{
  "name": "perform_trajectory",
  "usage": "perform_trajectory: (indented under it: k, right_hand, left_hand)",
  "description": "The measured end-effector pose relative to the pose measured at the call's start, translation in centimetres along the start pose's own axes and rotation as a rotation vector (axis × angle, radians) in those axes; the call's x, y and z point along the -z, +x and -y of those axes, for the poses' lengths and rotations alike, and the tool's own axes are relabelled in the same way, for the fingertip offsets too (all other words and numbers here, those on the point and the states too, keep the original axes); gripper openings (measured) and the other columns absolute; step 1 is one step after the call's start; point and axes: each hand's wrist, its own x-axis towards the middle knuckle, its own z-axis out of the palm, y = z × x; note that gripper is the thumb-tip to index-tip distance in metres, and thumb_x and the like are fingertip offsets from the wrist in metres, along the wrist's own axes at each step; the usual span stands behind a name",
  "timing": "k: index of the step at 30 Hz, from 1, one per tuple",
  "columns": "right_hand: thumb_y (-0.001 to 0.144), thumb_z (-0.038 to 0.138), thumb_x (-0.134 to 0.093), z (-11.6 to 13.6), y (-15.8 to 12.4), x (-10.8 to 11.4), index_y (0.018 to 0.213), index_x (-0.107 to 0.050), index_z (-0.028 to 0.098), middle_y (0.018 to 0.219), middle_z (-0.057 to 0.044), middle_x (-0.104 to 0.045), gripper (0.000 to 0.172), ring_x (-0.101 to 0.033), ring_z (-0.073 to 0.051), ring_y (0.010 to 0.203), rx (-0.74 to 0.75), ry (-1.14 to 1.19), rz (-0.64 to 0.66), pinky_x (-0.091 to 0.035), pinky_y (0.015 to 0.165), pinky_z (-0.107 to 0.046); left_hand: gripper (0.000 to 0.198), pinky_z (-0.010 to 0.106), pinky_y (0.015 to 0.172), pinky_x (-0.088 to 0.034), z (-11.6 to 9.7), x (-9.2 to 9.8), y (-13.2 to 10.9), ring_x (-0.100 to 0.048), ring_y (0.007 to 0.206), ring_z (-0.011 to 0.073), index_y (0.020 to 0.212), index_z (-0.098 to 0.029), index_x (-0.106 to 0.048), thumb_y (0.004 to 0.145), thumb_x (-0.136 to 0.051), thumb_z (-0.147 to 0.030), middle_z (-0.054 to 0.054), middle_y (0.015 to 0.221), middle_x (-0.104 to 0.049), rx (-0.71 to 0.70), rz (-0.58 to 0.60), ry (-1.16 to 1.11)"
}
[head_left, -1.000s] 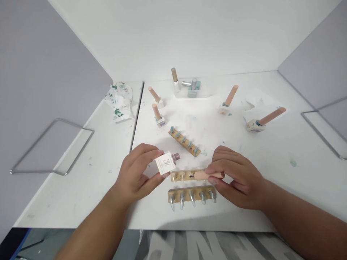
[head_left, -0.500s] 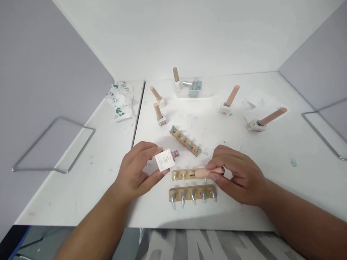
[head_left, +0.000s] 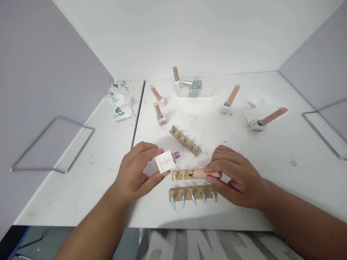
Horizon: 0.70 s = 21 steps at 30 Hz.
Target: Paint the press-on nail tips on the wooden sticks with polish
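My left hand (head_left: 138,173) is closed round a small white nail polish bottle (head_left: 165,161), its open neck pointing right. My right hand (head_left: 235,177) pinches a peach brush cap (head_left: 202,174), with the brush tip over a wooden strip of nail tips (head_left: 182,175). A second wooden strip (head_left: 192,195) with several silver nail tips lies just below it. A third strip (head_left: 185,141) with teal nail tips lies slanted above, farther back on the white table (head_left: 271,173).
Several polish bottles with peach caps stand around the back: two at the left (head_left: 158,112), one in the middle right (head_left: 229,99), one tipped at the right (head_left: 264,121). A white tray (head_left: 191,90) holds more bottles. A stained tissue (head_left: 120,99) lies at the back left.
The brush cap in my right hand has shifted slightly left and down along the strip. My left hand and the bottle have barely moved.
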Motion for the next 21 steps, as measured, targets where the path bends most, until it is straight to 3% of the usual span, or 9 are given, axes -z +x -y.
perform_trajectory:
  k: [8,15,21]
  right_hand:
    - [0.085,0.007,-0.055,0.09,-0.09,0.16,0.096,-0.056,0.017,0.066,0.002,-0.052,0.014,-0.045,-0.012,0.060,0.039,0.007,-0.018,-0.037,0.062,-0.030]
    - [0.085,0.007,-0.056,-0.04,-0.31,0.26,0.095,-0.056,0.016,0.066,0.003,-0.050,0.014,-0.043,-0.011,0.061,0.054,0.031,0.072,-0.037,0.064,-0.031]
    - [0.084,0.004,-0.056,-0.11,-0.28,0.26,0.097,-0.056,0.014,0.070,0.002,-0.054,0.017,-0.045,-0.010,0.064,0.049,0.002,0.044,-0.037,0.065,-0.029]
  left_hand:
    - [0.040,0.029,0.062,-0.053,-0.03,0.05,0.29,-0.061,0.080,0.0186,0.122,-0.019,-0.056,0.084,-0.068,-0.020,0.009,0.094,-0.063,-0.030,-0.011,0.010]
    - [0.041,0.030,0.064,-0.053,0.10,0.08,0.06,-0.060,0.081,0.0182,0.123,-0.018,-0.055,0.084,-0.068,-0.018,0.009,0.097,-0.062,-0.022,0.010,-0.013]
    - [0.042,0.030,0.064,-0.051,0.13,0.13,0.06,-0.059,0.083,0.0187,0.122,-0.015,-0.056,0.082,-0.069,-0.016,0.010,0.098,-0.061,-0.026,0.015,-0.026]
